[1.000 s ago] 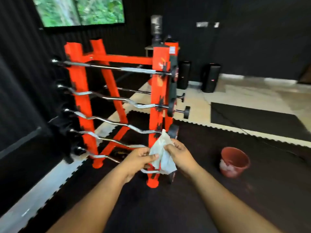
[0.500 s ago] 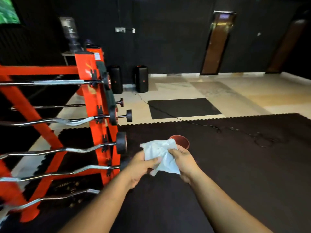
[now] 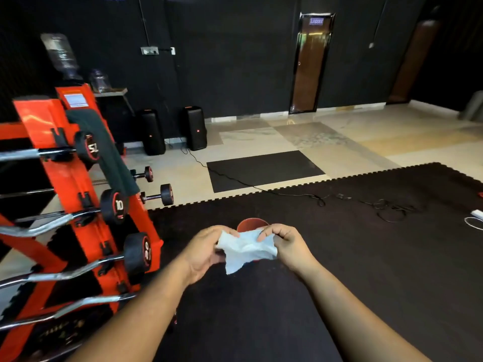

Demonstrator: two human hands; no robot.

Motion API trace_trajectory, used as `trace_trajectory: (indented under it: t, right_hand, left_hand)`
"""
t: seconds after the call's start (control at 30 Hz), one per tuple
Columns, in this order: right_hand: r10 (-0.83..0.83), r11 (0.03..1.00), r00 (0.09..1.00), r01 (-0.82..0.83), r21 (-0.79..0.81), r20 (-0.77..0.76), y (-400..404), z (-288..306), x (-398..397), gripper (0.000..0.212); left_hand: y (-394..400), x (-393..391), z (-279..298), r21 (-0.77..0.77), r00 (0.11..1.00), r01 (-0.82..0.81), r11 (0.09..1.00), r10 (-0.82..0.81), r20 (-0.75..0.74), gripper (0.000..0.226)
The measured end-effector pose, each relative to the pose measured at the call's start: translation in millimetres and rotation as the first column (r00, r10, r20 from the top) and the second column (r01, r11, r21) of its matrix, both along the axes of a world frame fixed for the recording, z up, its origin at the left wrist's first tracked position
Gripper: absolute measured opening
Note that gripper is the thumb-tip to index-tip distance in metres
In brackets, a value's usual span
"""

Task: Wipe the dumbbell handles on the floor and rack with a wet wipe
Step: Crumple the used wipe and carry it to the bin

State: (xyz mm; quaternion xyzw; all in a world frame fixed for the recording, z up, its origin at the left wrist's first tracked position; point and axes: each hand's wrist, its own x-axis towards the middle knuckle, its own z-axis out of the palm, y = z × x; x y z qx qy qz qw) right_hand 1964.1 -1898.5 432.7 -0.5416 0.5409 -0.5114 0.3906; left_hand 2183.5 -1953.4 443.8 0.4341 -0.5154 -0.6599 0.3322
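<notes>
- Wet wipe [image 3: 245,250] hung stretched between the left hand [image 3: 206,250] and right hand [image 3: 285,245], each pinching an upper corner, directly above the red bucket [image 3: 249,223].
- Pulled harder, it might have torn.
- Dumbbell handles [image 3: 154,197] lay well beyond the left-hand pinch, risking being skipped.

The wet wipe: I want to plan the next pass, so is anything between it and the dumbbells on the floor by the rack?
Nothing visible blocks the way. The wet wipe is held up by the left hand and right hand; bare mat and tile lie between it and the floor dumbbells beside the rack.
</notes>
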Motion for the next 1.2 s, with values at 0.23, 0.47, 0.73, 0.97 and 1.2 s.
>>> trace_trajectory:
  t: [0.23,0.47,0.73,0.97,1.2]
  right_hand:
    - [-0.036,0.958,0.949,-0.057,0.282,0.313,-67,-16,-78,0.034]
    - [-0.082,0.914,0.969,-0.021,0.406,0.234,-150,-52,-117,0.03]
    - [-0.306,0.882,0.786,0.022,0.471,0.537,-265,-76,-132,0.01]
    - [-0.312,0.857,0.789,-0.007,0.516,0.529,-348,-104,-166,0.018]
    - [-0.18,0.868,0.866,-0.083,0.49,0.466,-428,-127,-211,0.026]
  left_hand:
    - [-61,-85,-22,-0.052,0.979,0.06,0.997,-0.048,0.2,0.023]
    - [-147,-146,-57,-0.307,0.914,-0.068,0.949,0.183,0.363,0.057]
    - [-265,-180,-112,0.402,0.987,0.114,0.908,-0.149,0.058,0.034]
    - [-366,-215,-130,0.419,0.99,0.133,0.898,-0.099,-0.103,0.043]
    - [-431,-252,-150,0.446,0.965,0.226,0.866,-0.262,0.02,0.04]
